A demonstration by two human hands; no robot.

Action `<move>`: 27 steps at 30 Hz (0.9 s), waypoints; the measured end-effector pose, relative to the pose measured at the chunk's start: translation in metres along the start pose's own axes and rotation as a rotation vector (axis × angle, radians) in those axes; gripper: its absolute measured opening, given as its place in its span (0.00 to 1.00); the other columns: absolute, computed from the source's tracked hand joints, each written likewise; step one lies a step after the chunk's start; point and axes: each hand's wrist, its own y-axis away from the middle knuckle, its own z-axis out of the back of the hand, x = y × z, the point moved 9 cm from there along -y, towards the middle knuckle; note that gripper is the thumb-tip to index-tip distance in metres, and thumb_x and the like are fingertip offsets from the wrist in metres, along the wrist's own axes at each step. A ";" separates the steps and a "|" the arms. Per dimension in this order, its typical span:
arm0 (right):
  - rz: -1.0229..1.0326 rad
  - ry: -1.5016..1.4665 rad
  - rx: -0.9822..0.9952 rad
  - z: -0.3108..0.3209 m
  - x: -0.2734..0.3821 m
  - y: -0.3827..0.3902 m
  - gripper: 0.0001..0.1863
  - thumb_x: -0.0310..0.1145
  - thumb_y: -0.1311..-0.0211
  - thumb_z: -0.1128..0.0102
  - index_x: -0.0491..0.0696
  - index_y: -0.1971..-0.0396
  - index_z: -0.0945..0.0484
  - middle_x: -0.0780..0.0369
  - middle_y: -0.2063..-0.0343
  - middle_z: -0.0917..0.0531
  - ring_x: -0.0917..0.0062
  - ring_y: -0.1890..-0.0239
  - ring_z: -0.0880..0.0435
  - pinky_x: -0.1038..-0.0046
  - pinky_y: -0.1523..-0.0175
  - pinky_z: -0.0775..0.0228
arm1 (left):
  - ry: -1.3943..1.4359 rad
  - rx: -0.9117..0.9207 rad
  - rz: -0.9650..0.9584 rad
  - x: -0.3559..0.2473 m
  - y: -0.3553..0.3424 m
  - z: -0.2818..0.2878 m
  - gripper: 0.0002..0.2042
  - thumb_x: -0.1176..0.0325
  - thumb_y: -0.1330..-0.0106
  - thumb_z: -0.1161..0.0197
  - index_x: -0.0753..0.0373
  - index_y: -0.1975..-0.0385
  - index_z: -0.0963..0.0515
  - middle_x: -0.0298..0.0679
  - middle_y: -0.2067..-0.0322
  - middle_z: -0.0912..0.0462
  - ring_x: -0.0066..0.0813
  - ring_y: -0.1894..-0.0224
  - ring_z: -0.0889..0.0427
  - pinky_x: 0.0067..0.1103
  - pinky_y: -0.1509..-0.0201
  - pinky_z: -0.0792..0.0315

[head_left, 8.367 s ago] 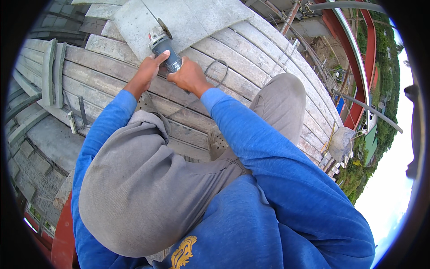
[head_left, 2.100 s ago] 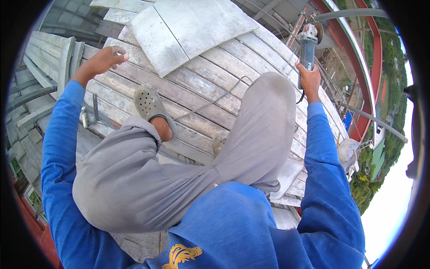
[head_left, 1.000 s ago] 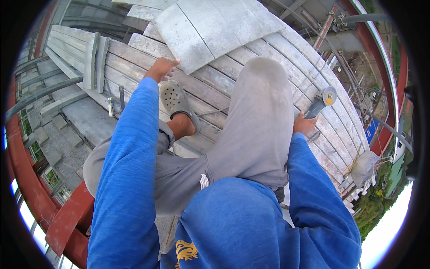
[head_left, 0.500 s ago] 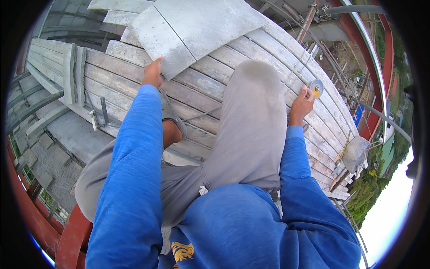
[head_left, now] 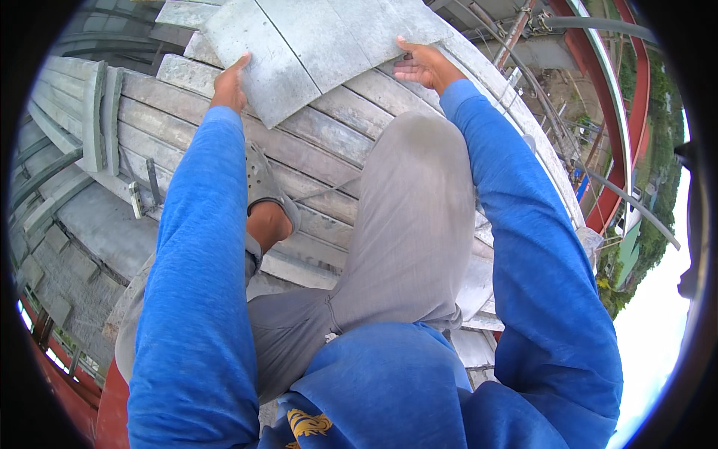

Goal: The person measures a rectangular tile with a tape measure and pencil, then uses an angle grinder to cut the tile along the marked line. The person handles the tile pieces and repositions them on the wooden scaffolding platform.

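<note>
While both arms reach forward, left hand point(head_left: 229, 84) presses flat, fingers open, on the near-left edge of the grey tile point(head_left: 314, 52); right hand point(head_left: 423, 66) loosely curled on its right edge. Tile lies flat atop the wooden planks point(head_left: 187, 127), straight ahead between both hands, long axis running left-right, right knee point(head_left: 426, 165) just below it

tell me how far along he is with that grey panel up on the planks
Done, as it looks: a straight line crosses the grey panel, which lies on the wooden planks; whether it is cut right through cannot be told. No tool is in view. In hand: the left hand presses the panel's left edge and the right hand its right edge. Left: the panel sits askew across the planks, not fixed anywhere visible.
</note>
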 end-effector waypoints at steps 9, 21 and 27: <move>0.126 -0.143 -0.116 -0.005 -0.005 -0.013 0.31 0.38 0.19 0.38 0.33 0.29 0.35 0.42 0.32 0.26 0.44 0.32 0.21 0.42 0.28 0.23 | -0.172 -0.002 -0.024 -0.002 0.044 -0.013 0.46 0.53 0.39 0.15 0.82 0.31 0.30 0.61 0.30 0.24 0.55 0.27 0.26 0.42 0.20 0.38; -0.023 -0.065 -0.010 -0.016 -0.018 0.008 0.40 0.46 0.20 0.36 0.33 0.24 0.39 0.38 0.29 0.29 0.41 0.31 0.22 0.43 0.29 0.24 | -0.039 -0.108 -0.010 0.064 0.062 0.033 0.41 0.52 0.28 0.26 0.85 0.31 0.32 0.65 0.29 0.28 0.52 0.27 0.27 0.39 0.20 0.38; 0.133 0.023 -0.005 -0.001 0.019 0.039 0.38 0.43 0.25 0.30 0.32 0.28 0.33 0.37 0.37 0.22 0.45 0.39 0.14 0.49 0.36 0.16 | -0.029 -0.148 -0.043 0.044 0.090 0.027 0.36 0.55 0.26 0.28 0.84 0.33 0.29 0.62 0.32 0.23 0.51 0.31 0.22 0.38 0.25 0.32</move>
